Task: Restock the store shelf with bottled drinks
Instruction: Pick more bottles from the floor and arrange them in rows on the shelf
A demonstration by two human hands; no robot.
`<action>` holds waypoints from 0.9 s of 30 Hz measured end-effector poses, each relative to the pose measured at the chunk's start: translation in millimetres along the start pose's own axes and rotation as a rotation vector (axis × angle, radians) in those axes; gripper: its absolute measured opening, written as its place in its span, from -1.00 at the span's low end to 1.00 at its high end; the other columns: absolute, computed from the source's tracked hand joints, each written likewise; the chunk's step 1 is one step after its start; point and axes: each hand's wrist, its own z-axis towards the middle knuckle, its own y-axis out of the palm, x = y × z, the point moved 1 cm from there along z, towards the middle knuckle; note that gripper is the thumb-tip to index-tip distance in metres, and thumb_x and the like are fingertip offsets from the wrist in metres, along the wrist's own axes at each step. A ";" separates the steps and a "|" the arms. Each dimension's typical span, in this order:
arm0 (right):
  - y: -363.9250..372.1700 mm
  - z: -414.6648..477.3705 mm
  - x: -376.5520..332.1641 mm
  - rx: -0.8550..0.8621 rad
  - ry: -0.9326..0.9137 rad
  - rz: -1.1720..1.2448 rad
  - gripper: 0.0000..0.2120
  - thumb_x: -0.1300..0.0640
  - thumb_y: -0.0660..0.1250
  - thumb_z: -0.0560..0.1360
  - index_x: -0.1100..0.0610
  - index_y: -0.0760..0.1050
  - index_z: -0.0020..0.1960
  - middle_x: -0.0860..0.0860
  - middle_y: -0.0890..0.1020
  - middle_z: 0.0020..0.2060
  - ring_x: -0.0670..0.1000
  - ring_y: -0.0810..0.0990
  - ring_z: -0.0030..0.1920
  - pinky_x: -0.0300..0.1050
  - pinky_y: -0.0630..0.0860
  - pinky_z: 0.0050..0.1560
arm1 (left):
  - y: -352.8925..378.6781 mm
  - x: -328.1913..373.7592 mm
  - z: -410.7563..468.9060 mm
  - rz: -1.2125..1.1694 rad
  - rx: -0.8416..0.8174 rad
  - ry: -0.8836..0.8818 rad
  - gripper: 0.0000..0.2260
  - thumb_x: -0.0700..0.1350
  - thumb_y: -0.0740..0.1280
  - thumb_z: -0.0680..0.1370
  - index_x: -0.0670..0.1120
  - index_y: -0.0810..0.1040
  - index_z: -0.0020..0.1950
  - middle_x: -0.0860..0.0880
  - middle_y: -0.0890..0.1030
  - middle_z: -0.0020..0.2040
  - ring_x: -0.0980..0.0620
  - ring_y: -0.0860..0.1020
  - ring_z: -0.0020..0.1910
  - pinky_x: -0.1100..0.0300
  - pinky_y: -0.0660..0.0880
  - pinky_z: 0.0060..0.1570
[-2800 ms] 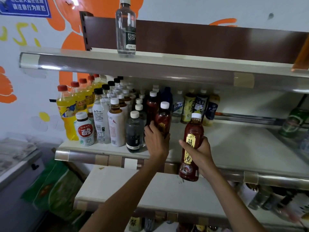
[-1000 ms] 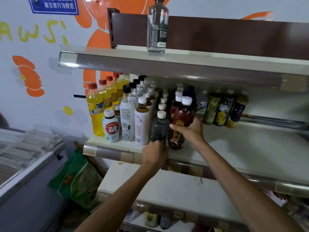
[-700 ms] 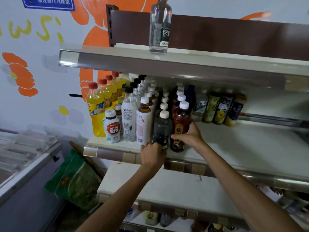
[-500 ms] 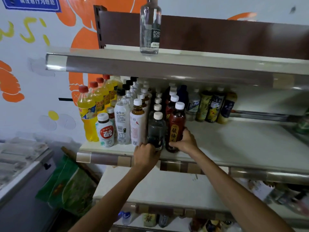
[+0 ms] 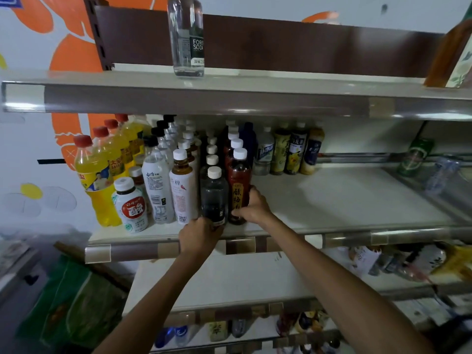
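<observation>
A dark red bottle (image 5: pixel 238 180) with a white cap and a gold label stands upright at the front of the middle shelf (image 5: pixel 344 208). My right hand (image 5: pixel 251 206) grips its lower half from the right. Just left of it stands a dark clear bottle (image 5: pixel 214 198) with a white cap; my left hand (image 5: pixel 199 237) holds its base from the front at the shelf edge. Rows of white-capped bottles run back behind both.
Yellow soda bottles (image 5: pixel 93 175) and white bottles (image 5: pixel 157 185) fill the shelf's left. Tea bottles (image 5: pixel 293 152) stand at the back, a green can (image 5: pixel 413 157) far right. A clear soda bottle (image 5: pixel 187 37) stands on the top shelf. Lower shelves hold more drinks; a freezer sits left.
My right hand brought the dark red bottle from in front of the shelf onto it, setting it beside the dark bottle. My left hand slid from the red row to the dark bottle's base.
</observation>
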 end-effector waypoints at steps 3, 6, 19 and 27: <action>-0.7 -4.5 0.4 -0.004 0.006 0.021 -0.32 0.17 0.55 0.33 0.15 0.30 0.35 0.10 0.52 0.24 0.11 0.50 0.25 0.03 0.49 0.25 | -3.4 3.5 -4.0 0.026 -0.018 0.027 -0.67 0.19 0.28 0.55 -0.07 0.60 -0.02 -0.05 0.63 -0.14 -0.06 0.60 -0.23 0.12 0.58 -0.18; -1.5 -10.3 2.4 -0.038 0.020 0.015 -0.35 0.19 0.56 0.31 0.15 0.34 0.31 0.09 0.53 0.21 0.10 0.52 0.22 -0.02 0.51 0.20 | -3.1 4.5 -5.4 0.067 -0.022 0.050 -0.70 0.13 0.26 0.57 -0.08 0.58 0.04 -0.07 0.64 -0.09 -0.07 0.59 -0.16 0.16 0.50 -0.19; -7.2 -51.2 18.9 0.135 0.003 -0.147 -0.41 0.14 0.50 0.39 0.10 0.37 0.36 0.03 0.51 0.28 0.05 0.49 0.27 -0.12 0.46 0.19 | -3.0 -2.3 -1.1 0.112 -0.026 0.147 -0.74 0.09 0.23 0.61 -0.07 0.57 -0.04 0.02 0.49 -0.22 0.03 0.45 -0.29 0.21 0.36 -0.27; -12.0 -99.2 33.4 0.286 -0.009 -0.166 -0.60 0.16 0.45 0.43 0.07 0.48 0.25 -0.03 0.55 0.16 -0.07 0.51 0.21 -0.41 0.36 -0.08 | -5.5 -7.0 2.0 0.090 -0.042 0.189 -0.72 0.08 0.25 0.60 -0.11 0.59 -0.06 -0.10 0.63 -0.16 -0.06 0.51 -0.28 0.17 0.40 -0.27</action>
